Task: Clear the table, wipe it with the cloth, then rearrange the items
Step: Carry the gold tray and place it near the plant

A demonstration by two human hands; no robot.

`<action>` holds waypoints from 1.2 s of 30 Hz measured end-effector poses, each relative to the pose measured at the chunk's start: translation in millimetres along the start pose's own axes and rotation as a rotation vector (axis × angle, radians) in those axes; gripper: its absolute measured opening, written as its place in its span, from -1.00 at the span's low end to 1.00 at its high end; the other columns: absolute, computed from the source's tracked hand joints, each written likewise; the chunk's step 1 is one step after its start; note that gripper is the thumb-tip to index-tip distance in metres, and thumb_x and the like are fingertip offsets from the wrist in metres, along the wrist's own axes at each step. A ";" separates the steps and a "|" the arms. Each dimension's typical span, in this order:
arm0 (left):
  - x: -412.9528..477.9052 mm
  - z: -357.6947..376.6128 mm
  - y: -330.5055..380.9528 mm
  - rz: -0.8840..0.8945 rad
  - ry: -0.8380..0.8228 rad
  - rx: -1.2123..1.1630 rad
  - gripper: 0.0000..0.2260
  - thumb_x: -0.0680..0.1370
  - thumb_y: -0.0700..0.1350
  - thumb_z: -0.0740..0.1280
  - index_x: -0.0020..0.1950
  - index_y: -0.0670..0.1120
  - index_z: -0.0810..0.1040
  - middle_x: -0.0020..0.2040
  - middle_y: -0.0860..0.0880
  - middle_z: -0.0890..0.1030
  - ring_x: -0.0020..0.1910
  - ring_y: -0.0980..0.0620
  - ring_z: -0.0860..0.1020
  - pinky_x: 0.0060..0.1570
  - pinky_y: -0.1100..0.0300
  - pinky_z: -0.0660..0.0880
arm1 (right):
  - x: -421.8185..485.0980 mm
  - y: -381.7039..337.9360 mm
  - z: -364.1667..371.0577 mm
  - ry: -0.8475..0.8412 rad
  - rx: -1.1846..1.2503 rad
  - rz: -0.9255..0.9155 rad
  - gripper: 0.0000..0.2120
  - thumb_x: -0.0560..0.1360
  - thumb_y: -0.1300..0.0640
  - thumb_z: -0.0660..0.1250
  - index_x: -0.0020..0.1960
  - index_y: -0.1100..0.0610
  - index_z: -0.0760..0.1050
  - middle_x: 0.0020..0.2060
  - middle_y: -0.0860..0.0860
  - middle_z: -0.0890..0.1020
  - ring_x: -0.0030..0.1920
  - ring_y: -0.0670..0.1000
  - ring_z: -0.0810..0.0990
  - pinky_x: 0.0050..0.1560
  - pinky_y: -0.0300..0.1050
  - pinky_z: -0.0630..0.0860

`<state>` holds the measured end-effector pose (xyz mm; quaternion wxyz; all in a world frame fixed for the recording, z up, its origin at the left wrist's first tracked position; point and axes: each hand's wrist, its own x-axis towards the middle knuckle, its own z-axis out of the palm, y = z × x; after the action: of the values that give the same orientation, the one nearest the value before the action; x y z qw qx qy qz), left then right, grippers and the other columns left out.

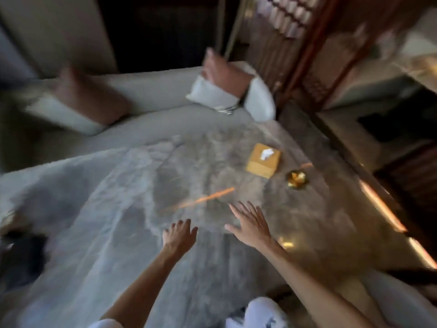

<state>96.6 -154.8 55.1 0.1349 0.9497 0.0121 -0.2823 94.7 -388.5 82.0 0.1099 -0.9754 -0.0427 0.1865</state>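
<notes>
Tissue box (263,160), yellow, sits on the marble table (165,209) with a small gold dish (297,179) just beside it. Both hands, left hand (179,234) and right hand (250,223), hover nearer the viewer, fingers spread, empty. Best lift the box squarely first.

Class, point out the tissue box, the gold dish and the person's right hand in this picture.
tissue box (263,160): head view, on its top face.
gold dish (297,179): head view, on its middle.
right hand (251,224): head view, on the back of the hand.
</notes>
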 end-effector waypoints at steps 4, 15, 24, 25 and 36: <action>28.1 4.7 106.8 0.208 -0.043 0.051 -0.58 0.62 0.12 0.09 0.42 -0.01 0.36 0.37 -0.12 0.49 0.33 -0.18 0.46 0.26 -0.08 0.40 | -38.2 79.9 -20.6 0.140 0.057 0.180 -0.30 0.47 -0.35 0.07 0.53 -0.05 0.22 0.49 -0.05 0.34 0.52 0.07 0.23 0.49 0.05 0.13; 129.3 15.5 338.6 0.217 -0.032 -0.148 -0.65 0.63 0.02 0.15 0.39 -0.02 0.44 0.29 -0.19 0.55 0.28 -0.21 0.50 0.27 -0.05 0.40 | 31.2 316.3 -59.4 0.242 0.656 0.513 -0.57 0.53 -0.15 0.25 0.25 0.11 0.53 0.21 0.08 0.64 0.24 0.11 0.60 0.23 0.09 0.51; 227.7 53.1 436.4 -0.039 -0.032 -0.421 -0.69 0.59 -0.06 0.24 0.28 -0.14 0.53 0.25 -0.18 0.60 0.24 -0.18 0.54 0.24 0.00 0.46 | 129.7 424.4 -61.7 0.110 0.823 0.611 -0.56 0.56 -0.07 0.30 0.37 0.10 0.49 0.25 0.13 0.61 0.28 0.09 0.57 0.31 -0.09 0.44; 231.6 55.1 441.3 -0.062 -0.024 -0.434 -0.70 0.60 -0.08 0.24 0.27 -0.17 0.53 0.24 -0.19 0.60 0.23 -0.18 0.55 0.23 -0.01 0.47 | 136.4 428.9 -59.9 0.090 0.841 0.612 -0.56 0.57 -0.07 0.29 0.38 0.10 0.49 0.26 0.13 0.60 0.29 0.09 0.56 0.31 -0.09 0.42; 269.0 77.5 462.6 -0.148 -0.058 -0.479 -0.79 0.59 -0.15 0.21 0.17 -0.09 0.56 0.03 -0.16 0.66 -0.09 -0.13 0.66 -0.12 -0.04 0.66 | 175.5 445.4 -42.2 -0.048 0.980 0.554 -0.59 0.59 0.08 0.29 0.41 0.14 0.44 0.33 0.14 0.54 0.34 0.08 0.52 0.37 -0.09 0.42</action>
<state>327.1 -635.1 -37.0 0.3353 0.8786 0.1444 -0.3077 292.0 -808.1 -44.6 0.4959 -0.7807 0.3040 0.2285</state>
